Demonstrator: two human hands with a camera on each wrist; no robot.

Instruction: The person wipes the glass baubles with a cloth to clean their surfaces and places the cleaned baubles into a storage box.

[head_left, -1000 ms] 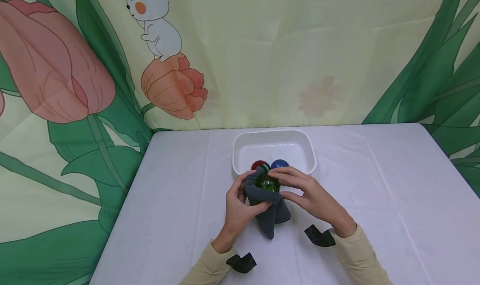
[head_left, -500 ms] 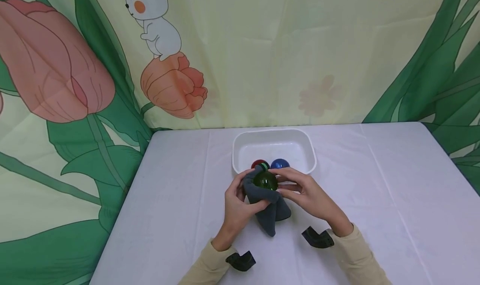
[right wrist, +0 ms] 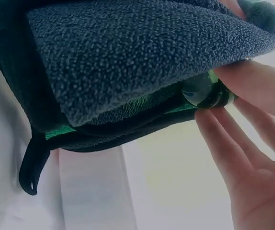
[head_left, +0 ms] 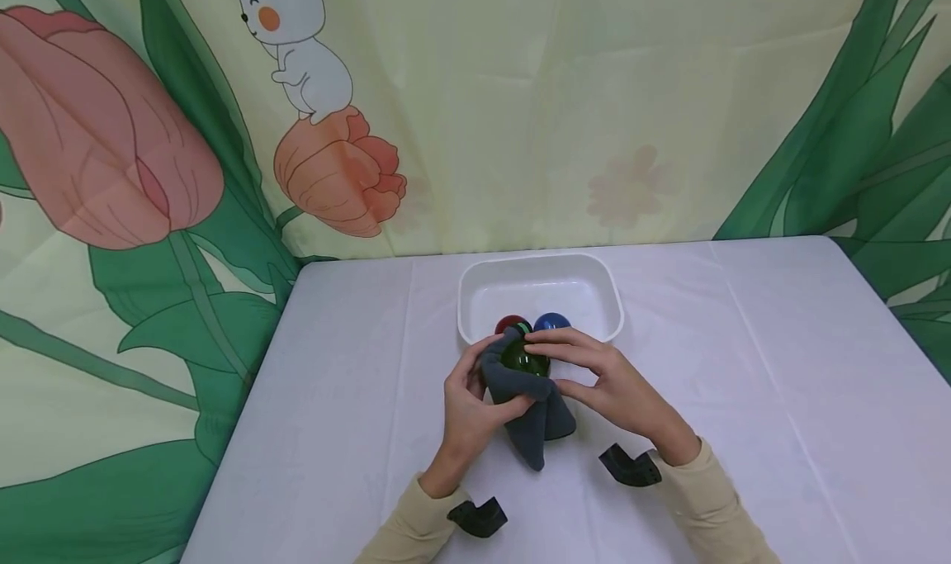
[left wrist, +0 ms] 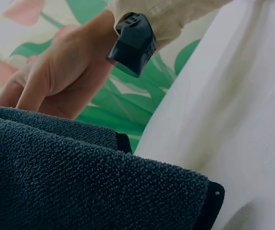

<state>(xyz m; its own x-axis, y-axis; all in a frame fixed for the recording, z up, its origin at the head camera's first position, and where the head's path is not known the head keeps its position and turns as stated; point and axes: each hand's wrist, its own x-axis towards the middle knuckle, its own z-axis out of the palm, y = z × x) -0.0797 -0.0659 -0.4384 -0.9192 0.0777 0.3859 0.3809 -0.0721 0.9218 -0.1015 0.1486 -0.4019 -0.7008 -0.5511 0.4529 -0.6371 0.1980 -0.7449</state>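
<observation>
My left hand (head_left: 475,407) grips a dark grey-blue towel (head_left: 529,415) from its left side, with the thumb over the front of it. The folded towel hangs in points below and cups a dark green glass ball (head_left: 524,358). A black and bright green piece (head_left: 523,329) shows at the top of the ball. From the right, my right hand (head_left: 605,382) holds the ball, fingers over its top and thumb lower by the towel. In the right wrist view, thumb and fingers lie on either side of the ball (right wrist: 207,91), partly hidden under the towel's fold.
Behind the hands stands a white rectangular tray (head_left: 538,271). A red ball (head_left: 509,323) and a blue ball (head_left: 552,321) are at its near side, partly covered by the hands and towel. A white cloth covers the table (head_left: 334,366); a printed curtain (head_left: 505,135) hangs behind.
The right fingers shift around the ball, going lower to its side and then back over its top. The left hand keeps its hold on the towel. The head view tilts slightly.
</observation>
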